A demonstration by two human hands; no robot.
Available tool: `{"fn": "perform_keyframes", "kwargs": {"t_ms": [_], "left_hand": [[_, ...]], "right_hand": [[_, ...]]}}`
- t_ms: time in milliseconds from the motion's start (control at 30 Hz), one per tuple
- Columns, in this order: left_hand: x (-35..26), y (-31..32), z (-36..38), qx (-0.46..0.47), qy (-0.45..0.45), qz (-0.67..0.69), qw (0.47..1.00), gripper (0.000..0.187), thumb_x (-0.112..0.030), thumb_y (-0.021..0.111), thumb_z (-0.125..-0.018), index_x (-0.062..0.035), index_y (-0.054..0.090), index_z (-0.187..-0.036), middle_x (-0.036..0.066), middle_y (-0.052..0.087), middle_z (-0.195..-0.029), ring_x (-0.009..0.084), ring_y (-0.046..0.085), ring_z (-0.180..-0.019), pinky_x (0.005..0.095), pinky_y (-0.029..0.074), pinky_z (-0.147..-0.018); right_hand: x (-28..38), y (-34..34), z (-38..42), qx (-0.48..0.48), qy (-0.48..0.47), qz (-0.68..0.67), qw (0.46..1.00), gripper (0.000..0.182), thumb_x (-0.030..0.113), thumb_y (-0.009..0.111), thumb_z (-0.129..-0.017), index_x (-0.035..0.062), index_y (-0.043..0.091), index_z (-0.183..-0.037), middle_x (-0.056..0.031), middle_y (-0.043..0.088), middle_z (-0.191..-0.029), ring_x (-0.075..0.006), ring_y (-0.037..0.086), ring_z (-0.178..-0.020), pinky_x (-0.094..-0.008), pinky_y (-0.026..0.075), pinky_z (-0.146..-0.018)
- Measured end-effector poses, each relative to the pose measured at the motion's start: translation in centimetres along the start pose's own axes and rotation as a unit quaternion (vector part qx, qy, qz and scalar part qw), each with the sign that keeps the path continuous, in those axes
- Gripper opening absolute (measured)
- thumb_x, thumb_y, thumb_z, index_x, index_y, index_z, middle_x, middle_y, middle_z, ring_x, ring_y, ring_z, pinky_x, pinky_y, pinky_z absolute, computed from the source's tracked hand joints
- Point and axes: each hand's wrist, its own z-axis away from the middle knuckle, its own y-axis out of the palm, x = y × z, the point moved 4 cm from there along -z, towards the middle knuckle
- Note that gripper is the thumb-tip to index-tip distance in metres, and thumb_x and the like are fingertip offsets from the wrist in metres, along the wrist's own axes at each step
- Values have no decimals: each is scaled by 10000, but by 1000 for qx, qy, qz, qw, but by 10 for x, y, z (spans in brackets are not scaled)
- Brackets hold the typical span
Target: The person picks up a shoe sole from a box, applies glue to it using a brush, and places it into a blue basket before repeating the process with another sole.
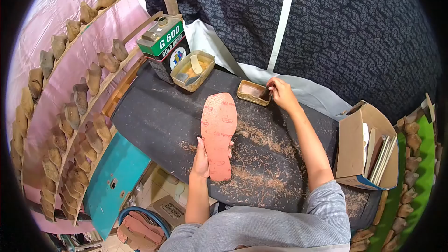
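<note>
My left hand [201,159] grips the lower part of a salmon-pink insole [218,130] with red printing, thumb on its left edge and fingertips showing at the right. The insole is held over the dark table, its wide end pointing away from me. Over the right end of a small rectangular tub [249,94] my right hand [281,94] is closed in a pinch. Something dark reaches from its fingers into the tub, too small and shadowed to name. Pale pinkish material lies inside that tub.
Shavings litter the dark tabletop [158,107]. At the back left stand a G 600 can [163,42] and a larger tub [205,75] with a spreader [196,64]. A cardboard box [350,144] is at right. Racks of shoe lasts [93,78] flank the left side.
</note>
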Motion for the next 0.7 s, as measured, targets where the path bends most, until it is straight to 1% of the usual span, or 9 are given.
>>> {"fn": "perform_keyframes", "kwargs": {"t_ms": [200, 300, 367, 400, 433, 500, 567, 633, 700], "left_hand": [[-1, 5, 1, 13, 4, 6, 1000, 717, -568, 117, -923, 0, 448, -1209, 164, 590, -1020, 224, 585, -761, 342, 500, -681], [-4, 5, 1, 7, 11, 6, 1000, 715, -565, 126, -925, 7, 446, -1210, 170, 587, -1026, 225, 583, -764, 345, 499, -682], [-8, 10, 3, 12, 28, -4, 1000, 667, -524, 156, -937, 12, 446, -1209, 177, 585, -1032, 248, 601, -775, 361, 506, -689], [-9, 13, 3, 12, 28, -4, 1000, 667, -524, 156, -937, 12, 446, -1209, 177, 585, -1032, 248, 601, -775, 361, 506, -689], [-9, 15, 3, 7, 22, 4, 1000, 639, -493, 168, -936, 14, 445, -1209, 184, 582, -1040, 265, 610, -779, 373, 509, -692], [-8, 17, 2, 1, 16, 12, 1000, 610, -462, 180, -935, 16, 443, -1209, 191, 580, -1049, 282, 620, -783, 385, 513, -696], [-5, 18, 0, 24, 3, 17, 1000, 578, -420, 192, -923, 16, 429, -1220, 204, 580, -1053, 306, 631, -775, 409, 518, -700], [-2, 19, -2, 28, 9, 23, 999, 572, -417, 192, -924, 13, 426, -1220, 207, 582, -1049, 304, 630, -764, 413, 519, -696], [-1, 21, -1, 32, 14, 28, 999, 565, -414, 193, -924, 10, 424, -1219, 210, 584, -1046, 302, 629, -752, 417, 519, -692]], "right_hand": [[-1, -5, -8, 19, 30, 7, 999, 67, -50, 494, -778, -13, 509, -832, -173, 579, -772, -328, 587, -734, -364, 461, -667], [0, -4, -10, 25, 0, 32, 999, 70, -46, 493, -783, -10, 511, -841, -178, 577, -775, -340, 580, -734, -369, 457, -660], [6, -16, -11, -25, 5, 7, 1000, 89, -58, 478, -787, -9, 516, -852, -163, 572, -756, -295, 588, -687, -350, 461, -630], [12, -22, -11, -36, 37, -46, 998, 123, -76, 456, -794, -8, 526, -869, -127, 568, -733, -205, 586, -634, -309, 463, -596], [25, -28, -10, -36, 37, -47, 998, 123, -76, 456, -794, -8, 526, -869, -127, 568, -733, -205, 586, -634, -309, 463, -596], [55, -45, -5, -116, -2, -65, 991, 153, -92, 442, -792, -9, 535, -881, -94, 568, -736, -129, 570, -621, -263, 463, -582], [86, -54, 6, -145, -13, -80, 986, 151, -85, 439, -812, -8, 545, -885, -85, 581, -759, -125, 579, -647, -247, 473, -601], [119, -62, 20, -225, -84, -159, 957, 85, 17, 474, -871, -15, 553, -882, -94, 598, -804, -135, 593, -671, -242, 488, -611], [145, -61, 32, -239, -137, -230, 933, 188, 157, 500, -908, -20, 559, -885, -104, 611, -850, -141, 606, -696, -246, 502, -614]]}}
